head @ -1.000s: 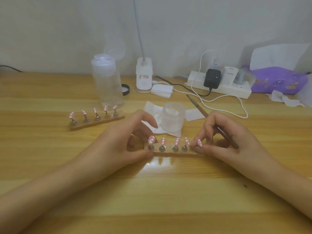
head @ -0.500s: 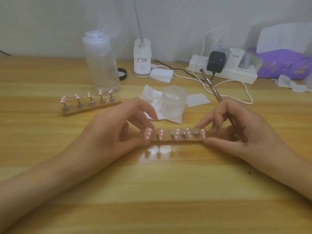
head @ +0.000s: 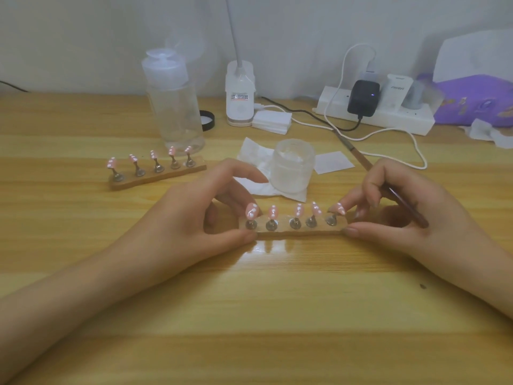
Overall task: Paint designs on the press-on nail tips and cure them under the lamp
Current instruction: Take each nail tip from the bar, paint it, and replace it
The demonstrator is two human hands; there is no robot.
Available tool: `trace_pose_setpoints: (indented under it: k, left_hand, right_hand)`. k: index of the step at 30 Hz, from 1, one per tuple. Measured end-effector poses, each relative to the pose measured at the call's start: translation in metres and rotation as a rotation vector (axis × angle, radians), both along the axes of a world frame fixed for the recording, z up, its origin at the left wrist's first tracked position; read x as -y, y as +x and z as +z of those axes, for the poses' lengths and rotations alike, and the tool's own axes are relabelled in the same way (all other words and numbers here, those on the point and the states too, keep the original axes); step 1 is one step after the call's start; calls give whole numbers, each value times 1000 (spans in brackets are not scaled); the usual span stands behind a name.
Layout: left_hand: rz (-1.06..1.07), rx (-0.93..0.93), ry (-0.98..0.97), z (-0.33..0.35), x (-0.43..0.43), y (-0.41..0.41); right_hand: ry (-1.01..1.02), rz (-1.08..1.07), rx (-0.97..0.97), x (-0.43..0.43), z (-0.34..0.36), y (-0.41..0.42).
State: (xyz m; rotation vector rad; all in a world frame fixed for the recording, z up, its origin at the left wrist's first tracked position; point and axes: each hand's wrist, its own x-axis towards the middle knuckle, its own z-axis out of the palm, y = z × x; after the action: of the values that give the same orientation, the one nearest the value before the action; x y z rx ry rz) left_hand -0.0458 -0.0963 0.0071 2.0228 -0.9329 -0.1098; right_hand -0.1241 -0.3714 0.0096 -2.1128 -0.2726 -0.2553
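A wooden holder strip (head: pixel 297 232) lies on the table in front of me, carrying several pink nail tips (head: pixel 299 210) with white dots on metal stands. My left hand (head: pixel 194 218) pinches its left end between thumb and fingers. My right hand (head: pixel 402 215) pinches its right end with the thumb in front, and also holds a thin brown brush (head: pixel 361 159) that sticks out toward the back. A second wooden holder strip (head: pixel 155 177) with several dotted pink tips sits at the left.
A clear jar (head: pixel 291 169) stands on white wipes just behind the held strip. Behind are a clear bottle (head: pixel 173 107), a white lamp base (head: pixel 240 95), a power strip (head: pixel 388 115) with cables, and a purple pack (head: pixel 477 101) at the right.
The strip was tipped up toward me half a second ago and now lies flat on the table again. Both hands stay on its ends.
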Motion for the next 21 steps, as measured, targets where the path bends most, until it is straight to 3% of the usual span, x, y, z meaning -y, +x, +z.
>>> trace_pose_setpoints:
  k: [8, 11, 15, 17, 21]
  left_hand:
    - [-28, -58, -4, 0, -3, 6]
    - [-34, -64, -30, -1, -3, 7]
    - [-36, -43, -25, -4, -4, 8]
    - [-33, -26, -23, -4, -4, 8]
    - [-41, -14, -16, -2, -2, 8]
  right_hand:
    - [-21, 65, -15, 13, 0, 5]
    - [166, 69, 29, 27, 7, 12]
    - [333, -82, 81, 51, 16, 27]
    - [290, -146, 113, 55, 17, 29]
    - [46, -68, 162, 47, 19, 17]
